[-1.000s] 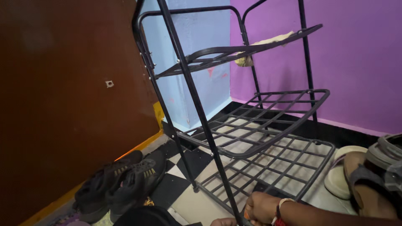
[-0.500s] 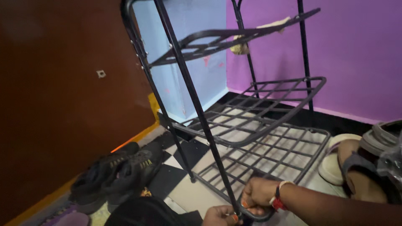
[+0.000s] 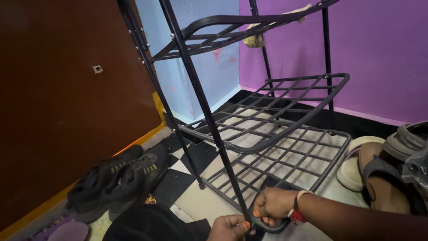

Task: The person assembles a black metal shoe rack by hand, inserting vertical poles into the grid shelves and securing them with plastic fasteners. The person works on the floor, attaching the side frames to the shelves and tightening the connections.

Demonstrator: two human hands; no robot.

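Head view: right hand point(image 3: 273, 206) and left hand point(image 3: 229, 226) both clenched on black metal wire shoe rack point(image 3: 267, 134) corner at 6 o'clock.

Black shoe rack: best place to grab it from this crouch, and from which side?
Probably the shoe rack front bottom corner, from the near side. The right hand already wraps the curved lowest rail; the left hand touches the slanted front upright's base. Thin round tubes suit a wrap grip; the shelves are open grid.

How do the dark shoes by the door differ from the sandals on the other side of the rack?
The black shoes are closed, laced and dark all over; the sandals are open, strapped, tan and grey. The shoes lie left of the black metal rack beside the brown door, the sandals right of it. Both rest on the floor.
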